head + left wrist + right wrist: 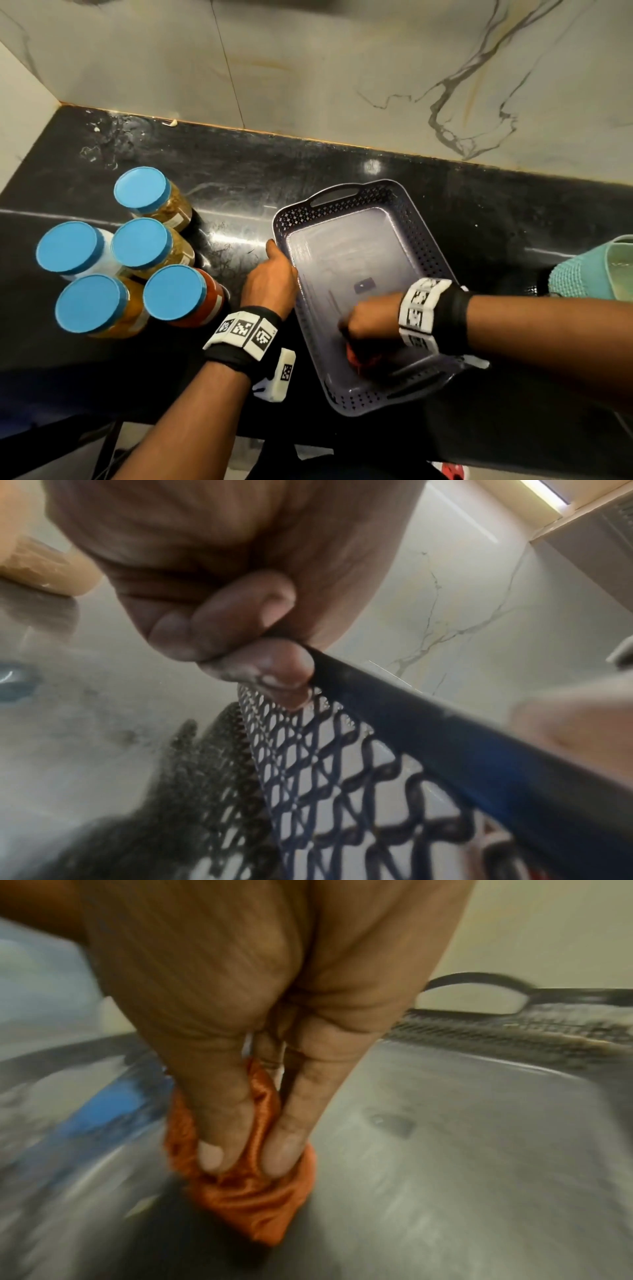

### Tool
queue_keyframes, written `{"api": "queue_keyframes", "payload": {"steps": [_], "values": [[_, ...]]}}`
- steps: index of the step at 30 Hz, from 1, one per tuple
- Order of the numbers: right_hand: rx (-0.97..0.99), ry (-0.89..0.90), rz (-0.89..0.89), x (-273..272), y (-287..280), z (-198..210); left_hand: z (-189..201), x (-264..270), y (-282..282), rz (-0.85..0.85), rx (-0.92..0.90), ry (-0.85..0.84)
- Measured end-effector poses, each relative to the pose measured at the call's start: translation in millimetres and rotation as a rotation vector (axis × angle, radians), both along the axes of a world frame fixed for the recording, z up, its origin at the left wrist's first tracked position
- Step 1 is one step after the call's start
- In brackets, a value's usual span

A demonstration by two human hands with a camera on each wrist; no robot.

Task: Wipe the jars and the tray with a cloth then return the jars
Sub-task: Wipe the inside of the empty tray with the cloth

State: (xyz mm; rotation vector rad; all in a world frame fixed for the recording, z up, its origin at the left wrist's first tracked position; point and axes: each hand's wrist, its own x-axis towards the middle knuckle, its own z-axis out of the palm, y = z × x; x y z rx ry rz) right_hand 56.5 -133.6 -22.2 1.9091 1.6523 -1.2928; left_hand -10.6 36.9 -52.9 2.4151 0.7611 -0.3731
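Your right hand (240,1110) bunches the orange cloth (246,1199) under its fingertips, pressing it onto the floor of the purple mesh tray (421,236) to wipe it. Your left hand (270,281) grips the tray's rim to steady it. The five blue-lidded jars (140,246) wait on the black counter (308,164), just left of the tray.

No readable text anywhere. Wristbands (245,331) carry black-and-white square code markers — patterns only, no letters or numbers. Jars (176,219) have pale labels, too small and blurred to read; the tray (364,285) floor shows a small dark mark — illegible.
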Motion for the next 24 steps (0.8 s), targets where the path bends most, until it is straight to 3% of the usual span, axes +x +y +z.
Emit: {"api": "queue_keyframes", "payload": {"steps": [2, 5, 7, 9, 14, 16, 18, 21, 24], "values": [[0.172, -0.129, -0.224, 24.5, 7.7, -1.5, -0.2, 1.2, 2.9, 0.013, 0.010, 0.001], [0.381, -0.221, -0.330, 20.9, 32.6, -3.9, 1.9, 3.3, -0.5, 0.010, 0.010, 0.016], [0.321, -0.150, -0.266, 1.5, 43.4, -5.8, 3.5, 3.2, -0.8, 0.002, 0.014, 0.031], [0.283, -0.141, -0.348, 4.1, 34.5, -3.4, 3.8, 2.9, 1.7, -0.026, 0.026, 0.043], [0.102, -0.531, -0.800, 81.9, -29.5, -8.6, 2.8, -1.9, 2.3, -0.038, 0.021, 0.039], [0.130, -0.525, -0.798, 78.1, -18.1, -11.3, 2.3, 1.0, -2.9, 0.018, -0.003, 0.039], [0.200, -0.357, -0.734, 50.6, 16.4, -12.8, 2.5, 6.1, -7.0, 0.053, -0.013, 0.047], [0.240, -0.157, -0.488, -8.5, 53.2, -14.2, 3.8, 7.2, -5.6, 0.044, 0.013, 0.066], [0.230, -0.210, -0.547, 4.4, 26.9, -10.6, 3.9, 3.3, 0.4, 0.035, 0.034, 0.072]]}}
